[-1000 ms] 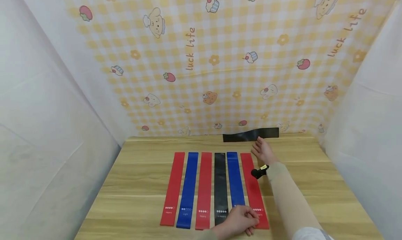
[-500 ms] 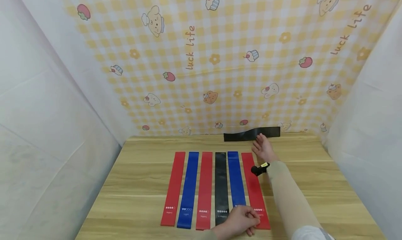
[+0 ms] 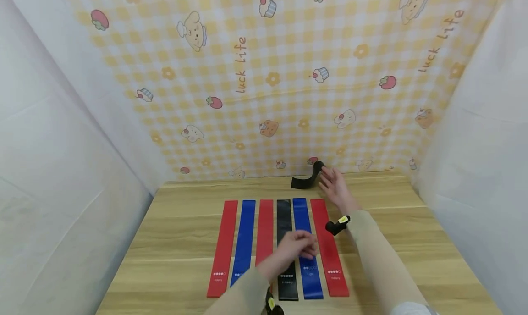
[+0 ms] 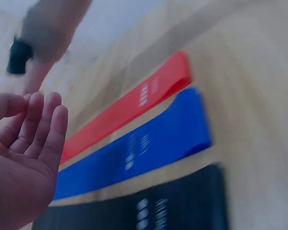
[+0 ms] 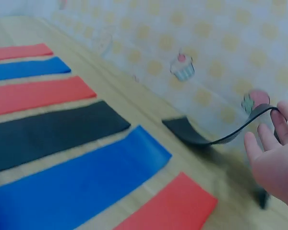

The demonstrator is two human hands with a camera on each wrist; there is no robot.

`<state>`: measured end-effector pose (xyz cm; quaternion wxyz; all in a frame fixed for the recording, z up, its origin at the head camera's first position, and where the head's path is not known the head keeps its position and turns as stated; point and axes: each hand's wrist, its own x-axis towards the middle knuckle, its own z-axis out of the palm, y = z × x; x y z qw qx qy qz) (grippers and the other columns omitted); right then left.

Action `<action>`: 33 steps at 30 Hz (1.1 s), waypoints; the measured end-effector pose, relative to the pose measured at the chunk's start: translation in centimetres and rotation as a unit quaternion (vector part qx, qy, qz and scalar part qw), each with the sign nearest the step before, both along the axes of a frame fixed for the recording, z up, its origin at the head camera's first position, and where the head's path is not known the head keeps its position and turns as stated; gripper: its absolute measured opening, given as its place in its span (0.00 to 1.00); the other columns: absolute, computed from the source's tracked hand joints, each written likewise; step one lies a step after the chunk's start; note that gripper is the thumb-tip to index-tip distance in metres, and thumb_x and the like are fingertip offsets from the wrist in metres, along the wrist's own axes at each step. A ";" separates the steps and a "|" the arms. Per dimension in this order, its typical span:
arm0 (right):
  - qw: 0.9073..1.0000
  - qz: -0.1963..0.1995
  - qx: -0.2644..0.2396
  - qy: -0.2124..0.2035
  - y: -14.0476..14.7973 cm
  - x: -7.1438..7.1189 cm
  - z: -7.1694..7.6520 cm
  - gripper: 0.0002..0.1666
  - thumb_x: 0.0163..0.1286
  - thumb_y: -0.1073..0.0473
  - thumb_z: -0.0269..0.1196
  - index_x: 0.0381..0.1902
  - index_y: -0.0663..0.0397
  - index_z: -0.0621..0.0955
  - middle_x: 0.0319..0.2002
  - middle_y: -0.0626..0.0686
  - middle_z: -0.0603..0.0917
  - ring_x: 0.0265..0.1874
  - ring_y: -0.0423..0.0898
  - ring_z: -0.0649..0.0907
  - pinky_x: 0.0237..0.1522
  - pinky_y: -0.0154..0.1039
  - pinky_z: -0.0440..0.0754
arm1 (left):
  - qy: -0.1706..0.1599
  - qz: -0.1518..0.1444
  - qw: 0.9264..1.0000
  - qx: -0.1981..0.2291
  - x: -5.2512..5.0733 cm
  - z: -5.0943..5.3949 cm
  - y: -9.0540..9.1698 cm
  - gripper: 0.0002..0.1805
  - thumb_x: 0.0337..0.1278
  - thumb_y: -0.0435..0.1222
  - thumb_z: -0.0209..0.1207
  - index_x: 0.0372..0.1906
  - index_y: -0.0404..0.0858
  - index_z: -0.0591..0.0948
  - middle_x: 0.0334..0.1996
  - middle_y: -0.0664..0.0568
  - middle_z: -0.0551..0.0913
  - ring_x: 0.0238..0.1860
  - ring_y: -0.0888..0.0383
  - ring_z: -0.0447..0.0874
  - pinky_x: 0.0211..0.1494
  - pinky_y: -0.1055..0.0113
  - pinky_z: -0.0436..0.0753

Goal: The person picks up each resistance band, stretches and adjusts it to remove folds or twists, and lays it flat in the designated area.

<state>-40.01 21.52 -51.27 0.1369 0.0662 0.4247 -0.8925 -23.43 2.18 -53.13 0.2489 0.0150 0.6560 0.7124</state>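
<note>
Behind the row, a loose black resistance band (image 3: 305, 182) has its middle raised and one end on the table. My right hand (image 3: 337, 189) holds that raised part at the fingertips; in the right wrist view the band (image 5: 189, 132) curves up to the fingers, and the thumb is hidden. My left hand (image 3: 294, 248) hangs over the black band (image 3: 287, 285) and blue band (image 3: 310, 278) of the row. The left wrist view shows this left hand (image 4: 24, 158) with loosely bent fingers and nothing in it.
Flat in a row on the wooden table (image 3: 165, 241) lie the right red band (image 3: 336, 269), the middle red band (image 3: 265, 228), a left blue band (image 3: 244, 241) and the far-left red band (image 3: 222, 248). A yellow-checked cloth (image 3: 264, 99) hangs at the back, white sheets at both sides.
My right hand has raised the middle of the back black band, which lay stretched out before. My left hand has moved up and left from the lower ends of the right-hand bands.
</note>
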 end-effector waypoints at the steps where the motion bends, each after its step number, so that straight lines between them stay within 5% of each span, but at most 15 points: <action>1: 1.000 0.004 0.000 0.012 -0.1 0.1 0.2 0.35 0.81 0.44 0.34 0.77 0.55 0.48 0.77 0.53 0.38 0.75 0.48 0.44 0.73 0.43 0.45 | 0.007 0.013 1.000 -0.001 -0.7 0.2 -0.5 0.15 0.65 0.38 0.59 0.46 0.29 0.82 0.34 0.42 0.85 0.34 0.52 0.86 0.39 0.62 0.85; 7: 0.997 0.027 0.002 0.078 -1.3 0.3 1.7 0.36 0.81 0.44 0.33 0.76 0.58 0.49 0.77 0.54 0.40 0.75 0.49 0.44 0.73 0.44 0.45 | 0.049 0.076 0.996 -0.009 -3.5 0.9 -3.5 0.15 0.68 0.38 0.57 0.46 0.29 0.82 0.37 0.41 0.85 0.38 0.51 0.86 0.45 0.59 0.84; 16: 0.988 0.066 -0.001 0.142 -3.2 0.7 5.3 0.37 0.81 0.43 0.34 0.76 0.61 0.49 0.77 0.55 0.42 0.74 0.54 0.49 0.73 0.46 0.42 | 0.041 0.111 0.993 -0.007 -4.8 1.4 -5.7 0.16 0.69 0.36 0.55 0.49 0.26 0.79 0.43 0.38 0.84 0.41 0.51 0.86 0.46 0.61 0.84; 20: 0.985 0.072 -0.017 0.157 -3.9 1.5 6.8 0.37 0.80 0.42 0.36 0.77 0.55 0.44 0.77 0.55 0.46 0.73 0.60 0.53 0.73 0.50 0.43 | 0.047 0.120 0.992 -0.007 -5.1 1.7 -6.2 0.16 0.70 0.38 0.54 0.51 0.29 0.79 0.47 0.37 0.82 0.45 0.51 0.84 0.49 0.62 0.83; 22: 0.986 0.066 -0.046 0.148 -4.3 2.1 7.5 0.31 0.80 0.43 0.40 0.70 0.56 0.62 0.75 0.57 0.54 0.72 0.63 0.55 0.73 0.52 0.45 | 0.046 0.134 0.990 0.002 -5.2 1.9 -6.5 0.17 0.71 0.39 0.53 0.54 0.30 0.77 0.50 0.37 0.80 0.48 0.50 0.82 0.51 0.61 0.82; 24: 0.984 0.069 -0.068 0.148 -4.7 2.7 8.2 0.25 0.80 0.44 0.42 0.50 0.56 0.77 0.71 0.57 0.62 0.71 0.66 0.55 0.72 0.54 0.46 | 0.040 0.154 0.987 0.014 -5.3 1.9 -6.8 0.19 0.71 0.39 0.52 0.58 0.30 0.75 0.53 0.37 0.79 0.52 0.48 0.80 0.54 0.59 0.80; 27: 0.981 0.079 -0.097 0.151 -5.3 3.6 9.0 0.30 0.79 0.45 0.44 0.22 0.53 0.79 0.63 0.53 0.74 0.69 0.68 0.56 0.71 0.56 0.47 | 0.016 0.183 0.982 0.046 -5.4 1.8 -7.1 0.23 0.73 0.41 0.50 0.63 0.30 0.70 0.59 0.36 0.75 0.58 0.44 0.76 0.59 0.56 0.76; 33: 0.973 0.116 -0.114 0.165 -6.2 5.7 9.7 0.27 0.79 0.43 0.42 0.28 0.48 0.80 0.57 0.50 0.81 0.69 0.67 0.56 0.70 0.58 0.51 | -0.028 0.175 0.974 0.139 -5.2 1.2 -7.5 0.32 0.76 0.46 0.44 0.73 0.31 0.55 0.71 0.33 0.59 0.69 0.39 0.61 0.67 0.51 0.67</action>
